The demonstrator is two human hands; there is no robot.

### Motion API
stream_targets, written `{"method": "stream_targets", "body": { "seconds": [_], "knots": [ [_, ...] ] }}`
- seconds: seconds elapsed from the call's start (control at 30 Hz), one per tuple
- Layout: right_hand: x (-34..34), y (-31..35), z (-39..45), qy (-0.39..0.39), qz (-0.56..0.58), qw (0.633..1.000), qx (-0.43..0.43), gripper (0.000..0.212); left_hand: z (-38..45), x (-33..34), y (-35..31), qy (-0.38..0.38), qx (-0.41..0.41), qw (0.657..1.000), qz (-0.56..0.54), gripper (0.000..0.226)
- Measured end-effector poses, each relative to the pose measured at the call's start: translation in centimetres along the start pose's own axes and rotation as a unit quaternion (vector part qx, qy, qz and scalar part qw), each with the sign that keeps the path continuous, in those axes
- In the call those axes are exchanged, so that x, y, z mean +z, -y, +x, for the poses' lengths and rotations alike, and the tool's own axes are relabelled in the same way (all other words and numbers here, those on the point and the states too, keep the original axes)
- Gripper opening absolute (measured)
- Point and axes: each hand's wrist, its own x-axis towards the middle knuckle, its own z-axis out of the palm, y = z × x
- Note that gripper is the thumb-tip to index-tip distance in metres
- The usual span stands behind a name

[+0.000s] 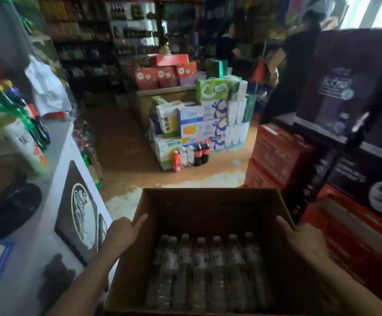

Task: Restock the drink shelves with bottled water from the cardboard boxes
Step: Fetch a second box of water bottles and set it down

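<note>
A person carries an open cardboard box (210, 215) at waist height in a shop aisle, left hand (122, 233) gripping its left wall and right hand (305, 238) gripping its right wall, thumbs hooked over the top edges. A row of clear water bottles (206, 270) with white caps stands in the near half of the box. A white counter (48, 224) runs along the left, red crates (279, 153) are stacked on the right, and a display of cartons (203, 119) stands ahead on the tan floor.
</note>
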Motion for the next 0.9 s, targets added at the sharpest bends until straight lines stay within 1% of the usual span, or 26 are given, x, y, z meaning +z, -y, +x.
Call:
{"method": "stream_targets", "body": {
  "seconds": [0.03,0.1,0.2,0.23,0.37,0.5,0.57,0.7,0.8,0.9],
  "knots": [
    [0.7,1.6,1.5,0.006,0.013,1.0,0.003,0.072,1.3,-0.4,0.5,-0.005,-0.008,1.0,0.008,0.065],
    [1.8,4.8,4.0,0.012,0.019,1.0,-0.018,0.07,3.8,-1.2,1.2,-0.015,-0.038,0.999,0.013,0.068],
    [3.1,10.3,8.1,0.02,0.015,0.994,-0.103,0.057,8.0,-2.1,2.2,-0.025,-0.093,0.995,-0.006,0.071],
    [3.7,12.1,9.8,0.025,0.015,0.992,-0.123,0.056,9.5,-2.3,2.6,-0.03,-0.105,0.994,-0.015,0.07],
    [7.4,18.8,18.7,0.053,0.004,0.989,-0.14,0.065,16.5,-3.4,2.9,-0.051,-0.143,0.988,-0.029,0.066],
    [9.6,26.5,26.3,0.095,-0.01,0.979,-0.178,0.065,23.5,-5.8,2.3,-0.074,-0.196,0.976,-0.058,0.061],
    [10.4,31.1,29.9,0.114,-0.019,0.972,-0.204,0.066,26.7,-7.1,2.0,-0.083,-0.216,0.972,-0.047,0.062],
    [12.9,40.3,36.9,0.114,-0.023,0.962,-0.246,0.071,34.2,-10.0,2.6,-0.108,-0.254,0.96,-0.045,0.066],
    [15.5,46.7,40.7,0.12,-0.014,0.956,-0.268,0.075,39.7,-11.4,3.0,-0.124,-0.288,0.948,-0.052,0.065],
    [19.4,52.8,44.4,0.127,-0.008,0.954,-0.271,0.074,46.5,-11.7,5.1,-0.116,-0.304,0.943,-0.07,0.063]
  ]
}}
